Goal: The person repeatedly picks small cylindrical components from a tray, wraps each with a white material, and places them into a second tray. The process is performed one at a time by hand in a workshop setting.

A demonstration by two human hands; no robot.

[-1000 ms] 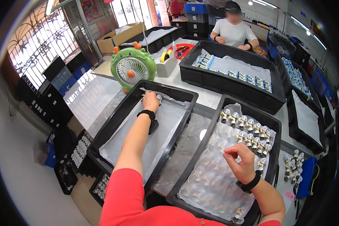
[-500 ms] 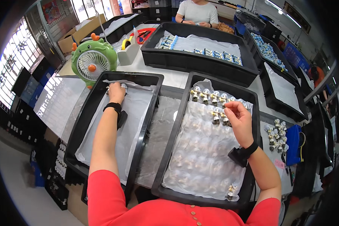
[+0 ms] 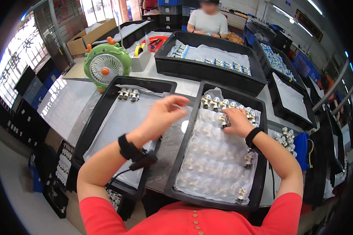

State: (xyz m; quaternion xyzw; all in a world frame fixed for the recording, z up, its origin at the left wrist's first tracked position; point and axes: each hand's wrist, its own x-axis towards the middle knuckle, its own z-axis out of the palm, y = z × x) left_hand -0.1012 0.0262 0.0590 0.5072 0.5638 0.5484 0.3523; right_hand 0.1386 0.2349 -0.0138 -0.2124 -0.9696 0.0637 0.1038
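My left hand (image 3: 165,114) hovers over the gap between two black trays, its fingers stretched and apart, nothing in them. In the right tray (image 3: 175,160), my right hand (image 3: 239,123) pinches at a small white-and-gold figurine (image 3: 224,119); the fingertips partly cover it. Just beyond stands a row of similar figurines (image 3: 215,103). One more figurine (image 3: 248,159) lies below my right wrist, and another (image 3: 241,195) lies in the near right corner. Three figurines (image 3: 128,94) sit together at the far left of the left tray (image 3: 86,143) on white liner.
A green fan (image 3: 105,64) stands behind the left tray. A large black tray (image 3: 208,77) with blue-and-white figurines lies beyond both trays. Loose figurines (image 3: 287,140) and a blue bin (image 3: 302,149) are at the right. A person in white (image 3: 208,21) sits across the table.
My left hand has left the far end of the left tray and swung right, uncovering three figurines. My right hand has shifted slightly left and down onto a figurine.
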